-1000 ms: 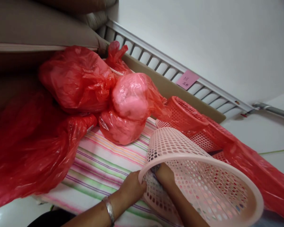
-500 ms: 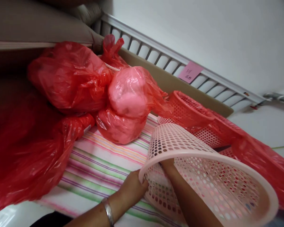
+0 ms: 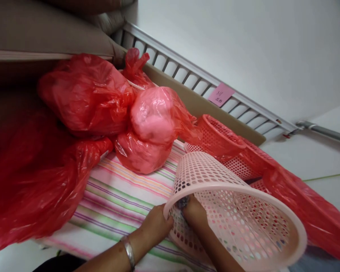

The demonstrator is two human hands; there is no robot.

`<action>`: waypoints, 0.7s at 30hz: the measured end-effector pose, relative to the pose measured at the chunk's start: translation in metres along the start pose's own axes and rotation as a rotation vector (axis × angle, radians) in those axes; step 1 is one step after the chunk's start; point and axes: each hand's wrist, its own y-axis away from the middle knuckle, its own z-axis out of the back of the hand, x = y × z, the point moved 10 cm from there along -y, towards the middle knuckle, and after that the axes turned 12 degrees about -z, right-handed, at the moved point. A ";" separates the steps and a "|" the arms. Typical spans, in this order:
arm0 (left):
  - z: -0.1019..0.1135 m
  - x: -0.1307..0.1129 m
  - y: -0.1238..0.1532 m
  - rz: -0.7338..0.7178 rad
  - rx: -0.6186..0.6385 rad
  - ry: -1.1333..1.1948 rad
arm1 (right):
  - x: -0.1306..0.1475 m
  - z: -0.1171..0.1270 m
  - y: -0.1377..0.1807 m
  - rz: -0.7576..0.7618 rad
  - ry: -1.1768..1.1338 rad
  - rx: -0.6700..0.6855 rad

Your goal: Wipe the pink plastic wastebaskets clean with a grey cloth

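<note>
A pale pink perforated plastic basket lies on its side on a striped cloth, its open mouth toward me. My left hand, with a metal bangle on the wrist, grips the basket's rim from outside at the left. My right hand reaches inside the basket. Its fingers are closed on a small grey thing against the inner wall just behind the rim. I cannot tell what that thing is.
Several tied red plastic bags are piled at the left and behind the cloth. Red perforated baskets lie partly inside a long red bag at the right. A white slatted rail with a pink note runs behind them.
My right hand went deeper into the basket, then drew back to the wall near the rim. My left hand kept its hold on the rim. The basket shifted slightly.
</note>
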 end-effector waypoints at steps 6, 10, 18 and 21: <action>0.002 -0.004 0.002 -0.021 0.000 -0.046 | 0.003 -0.001 0.032 0.086 -0.029 0.059; 0.001 0.003 0.001 -0.004 0.014 -0.055 | 0.005 0.003 0.018 0.056 0.010 0.072; 0.000 0.007 0.000 0.001 0.006 -0.066 | 0.007 0.005 -0.044 -0.011 0.030 -0.005; 0.000 0.005 0.000 0.003 0.007 -0.049 | 0.007 0.008 -0.064 -0.002 -0.034 -0.077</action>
